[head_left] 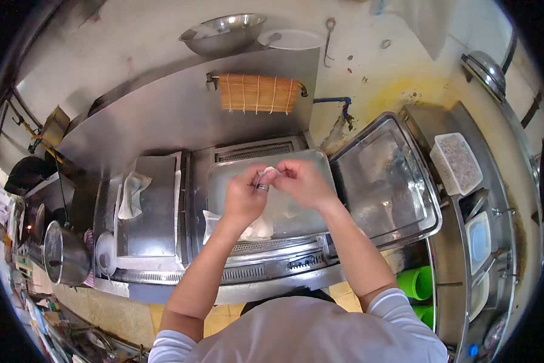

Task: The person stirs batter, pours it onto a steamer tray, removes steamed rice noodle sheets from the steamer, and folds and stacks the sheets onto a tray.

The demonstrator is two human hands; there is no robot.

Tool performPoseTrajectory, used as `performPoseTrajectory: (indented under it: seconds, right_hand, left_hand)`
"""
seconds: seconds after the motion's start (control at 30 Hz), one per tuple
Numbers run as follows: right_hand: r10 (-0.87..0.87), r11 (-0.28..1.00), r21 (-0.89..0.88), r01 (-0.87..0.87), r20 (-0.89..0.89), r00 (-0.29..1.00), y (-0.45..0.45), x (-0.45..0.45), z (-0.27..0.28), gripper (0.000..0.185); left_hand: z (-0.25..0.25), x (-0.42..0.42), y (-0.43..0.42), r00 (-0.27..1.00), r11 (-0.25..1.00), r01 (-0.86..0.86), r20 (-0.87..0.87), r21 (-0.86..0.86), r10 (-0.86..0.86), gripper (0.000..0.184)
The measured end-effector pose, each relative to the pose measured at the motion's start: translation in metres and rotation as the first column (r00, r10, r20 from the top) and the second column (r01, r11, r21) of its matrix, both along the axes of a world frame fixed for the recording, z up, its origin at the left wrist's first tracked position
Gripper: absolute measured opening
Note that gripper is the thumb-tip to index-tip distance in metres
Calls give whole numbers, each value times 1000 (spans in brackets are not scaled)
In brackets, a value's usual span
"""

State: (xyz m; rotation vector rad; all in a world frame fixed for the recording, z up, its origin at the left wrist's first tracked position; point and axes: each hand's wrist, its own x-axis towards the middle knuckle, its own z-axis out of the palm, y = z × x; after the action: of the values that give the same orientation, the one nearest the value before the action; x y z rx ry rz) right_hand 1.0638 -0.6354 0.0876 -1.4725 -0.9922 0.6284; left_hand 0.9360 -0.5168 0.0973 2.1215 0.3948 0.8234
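Over a large metal tray, my left hand and my right hand meet with fingers closed on a small, soft, pinkish-white piece. Its kind is too small to make out. A ring shows on a finger of my left hand. Below my left wrist, pale, thin, crumpled pieces lie at the tray's near left corner; whether they are cloth or food I cannot tell.
Left of the tray, a white cloth lies on a steel surface, with a pot farther left. A second tray leans at right beside a white basket of pale contents. Green buckets stand below. A bamboo mat hangs behind.
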Motion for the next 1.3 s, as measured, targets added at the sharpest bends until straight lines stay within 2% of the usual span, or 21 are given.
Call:
performPoseTrajectory:
  seconds: [0.03, 0.13, 0.23, 0.3, 0.37, 0.43, 0.47, 0.53, 0.57, 0.63, 0.7, 0.73, 0.77, 0.83, 0.87, 0.93, 1.0, 1.03, 1.1, 1.2, 1.3]
  right_hand:
    - [-3, 996, 88, 3, -11, 1000, 4, -4, 0, 14]
    - [63, 992, 112, -56, -61, 996, 20, -17, 1, 19]
    - [99, 964, -260, -57, 154, 983, 19, -24, -16, 21]
    - [156, 952, -291, -92, 206, 966, 15, -18, -71, 28]
    - [87, 845, -532, 53, 235, 968, -6, 2, -125, 29]
    - [30, 818, -534, 213, 410, 912, -41, 36, -193, 31]
    - [108, 769, -605, 206, 441, 891, -52, 49, -199, 31]
    - [264, 648, -733, 207, 471, 842, -64, 61, -201, 32]
    - [153, 771, -577, 268, 577, 802, -57, 58, -202, 32]
    - [-120, 913, -197, 357, 707, 697, -25, 28, -175, 34]
    - [-176, 981, 24, 192, 519, 836, 12, -15, -110, 35]
    - [-62, 995, -57, 83, 299, 952, 26, -36, -83, 32]
    - [50, 993, -109, -44, 52, 997, 33, -47, -68, 30]
    - [45, 937, -348, 40, 233, 971, 30, -50, -104, 26]
    - [60, 886, -453, 97, 321, 945, 31, -49, -132, 25]
    - [208, 807, -558, 194, 575, 791, -3, -12, -198, 23]
    - [165, 826, -500, 262, 657, 735, -43, 10, -227, 21]
    - [124, 826, -454, 335, 724, 678, -46, 5, -219, 21]
    - [45, 811, -347, 471, 840, 541, -56, -10, -191, 21]
    - [123, 842, -397, 366, 800, 587, -43, -17, -212, 21]
    - [334, 484, -815, 320, 509, 793, -42, 6, -231, 23]
  left_hand:
    - [5, -1, -1, 998, 998, 13, 63, 63, -17, 10]
    - [15, -2, 5, 983, 977, -1, 180, 214, -38, 7]
    - [21, -14, 22, 980, 970, -56, 198, 238, 8, 13]
    - [19, -28, 41, 974, 973, -123, 211, 193, 81, 18]
    - [6, -48, 65, 950, 967, -229, 242, 115, 197, 18]
    - [-10, -67, 80, 924, 933, -357, 168, 50, 344, 10]
    - [-20, -73, 83, 903, 908, -418, 125, 21, 412, 6]
    - [-53, -70, 82, 942, 945, -320, 134, 72, 309, 7]
    - [-66, -68, 80, 956, 958, -271, 140, 99, 256, 7]
    - [-67, -55, 50, 991, 990, -98, 86, -101, 107, 19]
    - [-63, -37, 29, 998, 999, 5, 68, -35, -2, 29]
    - [-60, -33, 24, 997, 998, 58, 55, -1, -58, 35]
    - [-57, -34, 26, 997, 997, 57, 54, 46, -59, 37]
    - [-52, -41, 42, 996, 988, 59, 53, 144, -67, 40]
    - [-53, -47, 60, 997, 986, -26, 78, 163, 14, 34]
    - [-72, -65, 86, 969, 969, -247, 31, -1, 247, 28]
    - [-119, -84, 103, 927, 938, -346, -158, -18, 339, 20]
    - [-146, -91, 104, 892, 920, -392, -252, -20, 375, 17]
    - [-193, -98, 89, 919, 935, -277, -223, 222, 325, 9]
    - [-246, -97, 73, 919, 927, -36, -353, 374, 177, 20]
    - [-248, -86, 67, 883, 887, 58, -437, 459, 168, 26]
